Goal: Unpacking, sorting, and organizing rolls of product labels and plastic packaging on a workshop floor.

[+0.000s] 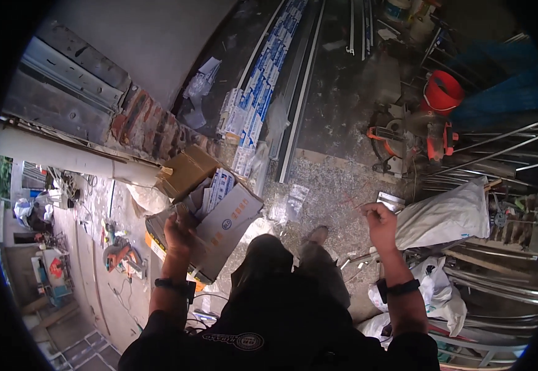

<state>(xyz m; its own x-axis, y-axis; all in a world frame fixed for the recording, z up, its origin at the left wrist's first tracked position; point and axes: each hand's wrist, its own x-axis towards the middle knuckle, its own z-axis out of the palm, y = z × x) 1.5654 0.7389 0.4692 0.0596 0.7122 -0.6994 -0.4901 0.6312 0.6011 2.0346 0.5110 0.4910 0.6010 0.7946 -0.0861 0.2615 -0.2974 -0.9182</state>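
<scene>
Two bare hands work wide apart above a littered floor (349,173): the left hand (179,234) is at the near-left edge of one open carton (232,229), while the right hand (380,217), fingers curled, hangs in the air well apart from it. Whether the left grips the carton, or the right pinches anything small, cannot be told. The carton sits left of the person's legs, one brown flap (188,173) raised at its far side and blue-and-white packets (218,188) inside, too overlapped to count. One red bucket (443,93) stands far right, just beyond one orange-and-black saw (389,142).

Open floor runs between the carton and the right hand, broken by one clear plastic wrapper (295,201). A long blue-and-white stack (269,80) bounds it at far left; at right, a white sack (445,216) and metal tubes (498,278) crowd the edge.

The carton is boxy, pale-sided cardboard; the sack is creased, the tubes slim and shiny, the far-left wall (151,127) rough, reddish brick.
</scene>
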